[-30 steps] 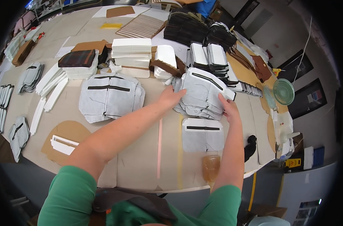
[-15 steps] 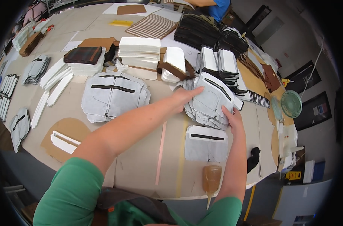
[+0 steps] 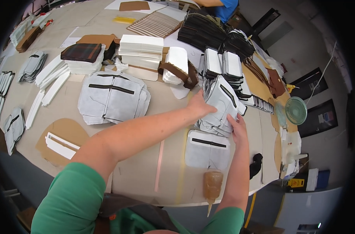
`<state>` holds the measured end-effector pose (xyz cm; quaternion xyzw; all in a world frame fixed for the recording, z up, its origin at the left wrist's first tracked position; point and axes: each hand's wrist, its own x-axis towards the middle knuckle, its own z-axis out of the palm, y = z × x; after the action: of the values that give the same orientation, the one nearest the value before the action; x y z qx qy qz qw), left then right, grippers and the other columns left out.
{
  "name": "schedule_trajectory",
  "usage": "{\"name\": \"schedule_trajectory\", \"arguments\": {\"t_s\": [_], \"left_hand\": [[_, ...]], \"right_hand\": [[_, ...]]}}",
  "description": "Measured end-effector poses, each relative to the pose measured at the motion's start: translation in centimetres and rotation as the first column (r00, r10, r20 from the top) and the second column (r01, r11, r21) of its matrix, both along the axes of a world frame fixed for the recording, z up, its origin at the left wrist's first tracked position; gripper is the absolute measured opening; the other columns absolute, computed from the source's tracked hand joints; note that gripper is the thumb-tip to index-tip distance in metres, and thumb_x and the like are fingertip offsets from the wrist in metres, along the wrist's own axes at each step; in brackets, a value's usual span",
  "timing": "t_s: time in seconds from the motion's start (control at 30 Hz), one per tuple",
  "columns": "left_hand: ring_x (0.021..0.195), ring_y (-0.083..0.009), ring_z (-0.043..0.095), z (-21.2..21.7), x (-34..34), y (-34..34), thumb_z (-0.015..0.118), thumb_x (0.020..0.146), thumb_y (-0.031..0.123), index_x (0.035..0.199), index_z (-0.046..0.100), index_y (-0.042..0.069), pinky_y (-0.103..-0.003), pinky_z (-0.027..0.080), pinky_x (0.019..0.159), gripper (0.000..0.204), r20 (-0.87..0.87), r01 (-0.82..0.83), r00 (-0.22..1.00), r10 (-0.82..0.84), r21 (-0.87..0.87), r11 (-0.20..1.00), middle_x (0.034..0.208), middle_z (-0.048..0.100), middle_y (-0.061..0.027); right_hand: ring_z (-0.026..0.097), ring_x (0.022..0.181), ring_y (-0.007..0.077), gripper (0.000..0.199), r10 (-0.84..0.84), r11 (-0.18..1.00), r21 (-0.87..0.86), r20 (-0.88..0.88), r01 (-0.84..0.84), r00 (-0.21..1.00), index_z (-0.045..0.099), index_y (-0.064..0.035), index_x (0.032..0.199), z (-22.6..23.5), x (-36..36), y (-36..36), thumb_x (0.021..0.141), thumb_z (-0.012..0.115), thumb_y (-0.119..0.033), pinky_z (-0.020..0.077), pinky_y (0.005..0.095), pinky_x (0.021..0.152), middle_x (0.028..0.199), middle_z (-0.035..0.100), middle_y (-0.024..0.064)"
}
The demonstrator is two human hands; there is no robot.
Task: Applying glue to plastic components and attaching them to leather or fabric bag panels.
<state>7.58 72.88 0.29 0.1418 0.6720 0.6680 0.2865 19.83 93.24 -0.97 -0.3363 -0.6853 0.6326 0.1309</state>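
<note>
Presently, a stack of grey panels [image 3: 222, 104] is clamped at opposite sides by the left hand [image 3: 201, 106] and right hand [image 3: 238, 128], near a single grey panel [image 3: 206, 154] laid on the tabletop [image 3: 140, 167].

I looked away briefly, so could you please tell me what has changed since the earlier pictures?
The grey panel stack has turned clockwise and shifted slightly right, held between the left hand and right hand. Nothing was let go. The single panel and amber bottle stayed put.
</note>
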Motion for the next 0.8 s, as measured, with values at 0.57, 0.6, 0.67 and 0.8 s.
{"name": "schedule_trajectory", "arguments": {"t_s": [0.57,0.6,0.67,0.8], "left_hand": [[0.101,-0.0362,0.064,17.6,5.9,-9.7,0.068,0.073,0.002,0.150,0.030,0.005,-0.041,0.053,0.087,0.086,-0.888,0.483,0.452,-0.086,0.163,0.861,0.114,0.064,-0.0215],[0.101,-0.0362,0.064,17.7,6.1,-10.8,0.068,0.073,0.002,0.150,0.030,0.005,-0.041,0.053,0.087,0.086,-0.889,0.487,0.450,-0.088,0.162,0.858,0.114,0.064,-0.0215],[0.107,-0.0378,0.064,17.6,6.4,-13.1,0.074,0.070,0.006,0.143,0.033,-0.006,-0.039,0.052,0.089,0.084,-0.648,0.329,0.761,-0.014,0.367,0.870,0.113,0.064,-0.0268],[0.114,-0.0266,0.062,14.2,2.3,-18.7,0.077,0.076,0.007,0.140,0.042,0.000,-0.038,0.049,0.100,0.074,0.041,0.214,0.966,-0.255,0.426,0.879,0.127,0.061,-0.0158]], "right_hand": [[0.046,0.133,0.0288,0.085,-0.021,0.913,-0.297,-0.719,-0.280,0.694,0.042,-0.0064,0.143,8.5,4.7,-3.2,0.078,0.077,-0.050,0.0361,0.0474,0.113,0.145,0.048,0.0098],[0.046,0.133,0.0289,0.085,-0.031,0.913,-0.305,-0.716,-0.272,0.697,0.042,-0.0063,0.143,8.2,4.5,-4.6,0.079,0.076,-0.052,0.0368,0.0473,0.112,0.145,0.048,0.0102],[0.047,0.132,0.0293,0.085,-0.040,0.909,-0.317,-0.713,-0.271,0.700,0.042,-0.0061,0.143,7.6,3.6,-8.0,0.081,0.073,-0.054,0.0383,0.0473,0.111,0.145,0.048,0.0111],[0.048,0.130,0.0300,0.084,-0.049,0.899,-0.342,-0.699,-0.274,0.713,0.042,-0.0056,0.144,6.7,3.7,-13.7,0.084,0.067,-0.060,0.0412,0.0472,0.109,0.144,0.048,0.0129]]}}
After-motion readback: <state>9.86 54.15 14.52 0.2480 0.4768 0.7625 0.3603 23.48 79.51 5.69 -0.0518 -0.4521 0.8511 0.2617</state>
